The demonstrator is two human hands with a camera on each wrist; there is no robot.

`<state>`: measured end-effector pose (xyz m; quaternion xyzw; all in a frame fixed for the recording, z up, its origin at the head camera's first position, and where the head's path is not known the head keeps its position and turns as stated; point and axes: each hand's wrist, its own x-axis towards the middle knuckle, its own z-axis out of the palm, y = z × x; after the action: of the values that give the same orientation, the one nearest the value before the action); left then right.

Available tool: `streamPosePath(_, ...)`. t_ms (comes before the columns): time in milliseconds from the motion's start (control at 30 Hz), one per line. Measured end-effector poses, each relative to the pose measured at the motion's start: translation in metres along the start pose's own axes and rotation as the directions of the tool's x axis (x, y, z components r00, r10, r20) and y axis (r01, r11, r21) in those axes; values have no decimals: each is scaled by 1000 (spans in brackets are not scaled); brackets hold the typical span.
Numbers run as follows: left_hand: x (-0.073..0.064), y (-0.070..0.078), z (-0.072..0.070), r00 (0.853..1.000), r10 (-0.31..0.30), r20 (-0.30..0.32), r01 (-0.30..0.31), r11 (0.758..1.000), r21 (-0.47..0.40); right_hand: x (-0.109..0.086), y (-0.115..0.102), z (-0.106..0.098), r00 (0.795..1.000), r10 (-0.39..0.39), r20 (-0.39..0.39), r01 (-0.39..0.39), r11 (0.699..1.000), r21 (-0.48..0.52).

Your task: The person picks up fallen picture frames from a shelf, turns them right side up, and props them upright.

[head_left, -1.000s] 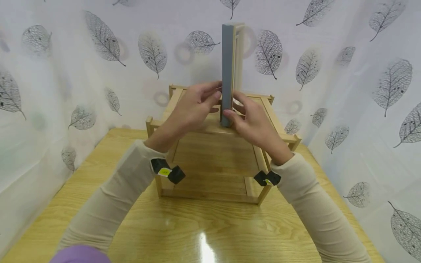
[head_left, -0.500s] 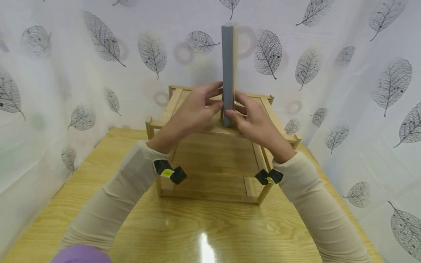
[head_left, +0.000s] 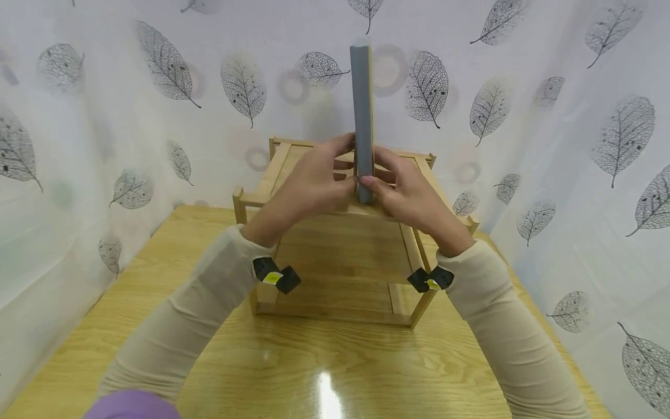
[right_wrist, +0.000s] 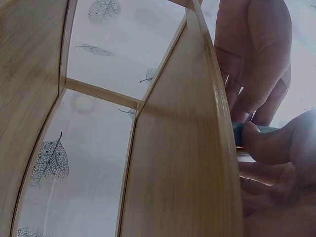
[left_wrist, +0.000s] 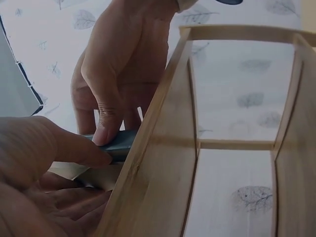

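A tall, thin frame-like panel with a blue-grey edge stands upright near the front of the wooden rack's top shelf. At its left side my left hand holds the lower part, with the thumb at the near edge. My right hand grips it from the right, its thumb across the blue-grey edge. In the left wrist view both thumbs meet the panel's edge just beyond the rack's front rail. The panel's broad faces are mostly hidden, and the right wrist view shows only a sliver of the edge.
The two-tier wooden rack has raised corner posts and a lower shelf. It stands on a wood-grain table. Leaf-patterned sheeting surrounds the table at the back and sides.
The panel has turned, so its right face has gone from view and its grey edge faces me. My left hand has shifted slightly right, and its thumb now meets the panel.
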<state>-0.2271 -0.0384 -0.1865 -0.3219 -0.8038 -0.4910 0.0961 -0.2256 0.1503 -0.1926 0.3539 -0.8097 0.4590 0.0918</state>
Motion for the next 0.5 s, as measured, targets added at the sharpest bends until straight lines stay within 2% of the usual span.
streamPosePath(500,-6,3,-2,997,-51,-53,58,987,151,-1,1,-2,1000,13,8,-13,1000,14)
